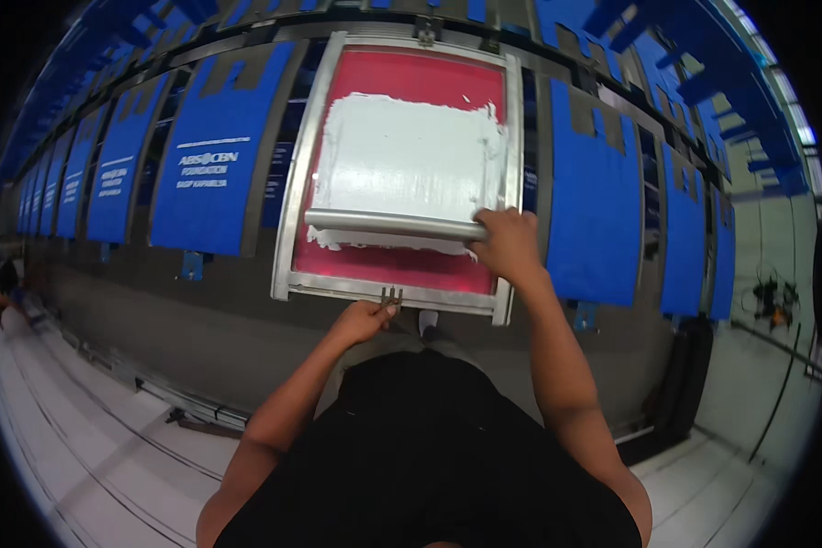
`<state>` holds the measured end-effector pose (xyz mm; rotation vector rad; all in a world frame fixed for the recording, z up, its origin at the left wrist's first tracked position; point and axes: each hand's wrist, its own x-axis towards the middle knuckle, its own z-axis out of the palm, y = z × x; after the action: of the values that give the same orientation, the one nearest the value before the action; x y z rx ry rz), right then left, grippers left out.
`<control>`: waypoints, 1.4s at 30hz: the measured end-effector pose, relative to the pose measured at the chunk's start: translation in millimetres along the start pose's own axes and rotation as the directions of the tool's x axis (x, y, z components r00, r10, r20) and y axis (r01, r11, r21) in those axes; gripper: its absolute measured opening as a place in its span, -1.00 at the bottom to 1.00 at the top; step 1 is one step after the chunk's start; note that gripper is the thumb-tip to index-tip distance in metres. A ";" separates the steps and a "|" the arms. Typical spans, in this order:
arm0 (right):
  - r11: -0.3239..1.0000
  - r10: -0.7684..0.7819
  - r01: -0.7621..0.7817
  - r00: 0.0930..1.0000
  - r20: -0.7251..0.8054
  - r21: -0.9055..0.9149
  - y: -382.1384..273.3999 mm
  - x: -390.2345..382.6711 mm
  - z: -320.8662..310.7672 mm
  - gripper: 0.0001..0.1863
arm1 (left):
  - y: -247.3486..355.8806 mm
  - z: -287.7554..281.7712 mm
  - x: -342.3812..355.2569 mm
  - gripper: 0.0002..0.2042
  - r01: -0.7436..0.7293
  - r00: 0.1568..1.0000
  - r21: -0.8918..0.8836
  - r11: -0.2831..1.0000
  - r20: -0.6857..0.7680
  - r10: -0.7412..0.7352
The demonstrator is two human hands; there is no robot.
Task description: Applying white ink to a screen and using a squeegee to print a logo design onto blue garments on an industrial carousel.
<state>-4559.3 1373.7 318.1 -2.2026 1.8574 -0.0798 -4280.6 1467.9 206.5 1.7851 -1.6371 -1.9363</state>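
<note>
A silk-screen frame (289,205) with silvery metal rails lies in front of me, its mesh (393,69) pinkish red. Thick white ink (402,155) covers most of the mesh, with ragged edges. My right hand (511,242) is closed on the right end of a long grey squeegee (384,223), which lies across the lower part of the ink. At the middle of the frame's near rail, my left hand (363,321) is closed around the rail's edge beside a small pronged metal bracket (392,295). What lies under the frame is hidden.
Flat blue fabric pieces (215,151) with white print lie in a row to the left; plain blue ones (594,196) are on the right. More blue pieces hang along the far side. A dark rail (685,384) stands at the right, above a pale floor (82,438).
</note>
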 end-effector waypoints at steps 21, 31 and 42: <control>0.262 0.327 -0.287 0.925 0.195 0.922 66.8 46.2 41.8 -0.62 | -37.6 -163.0 46.1 -0.51 -0.292 0.682 -0.076 0.953 -0.715 0.152; 0.411 0.462 -0.257 0.886 0.043 0.875 29.8 43.9 43.8 -0.62 | -73.0 -177.0 99.4 -0.52 -0.463 0.732 -0.195 0.865 -0.634 0.248; 0.460 0.428 -0.264 0.902 0.049 0.848 53.0 52.5 49.4 -0.55 | -60.3 -176.2 90.5 -0.54 -0.374 0.738 -0.179 0.910 -0.651 0.176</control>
<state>-4590.5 1322.5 251.7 -1.1257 1.7406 -0.9208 -4145.6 1325.3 141.0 1.6735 -1.2069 -1.1821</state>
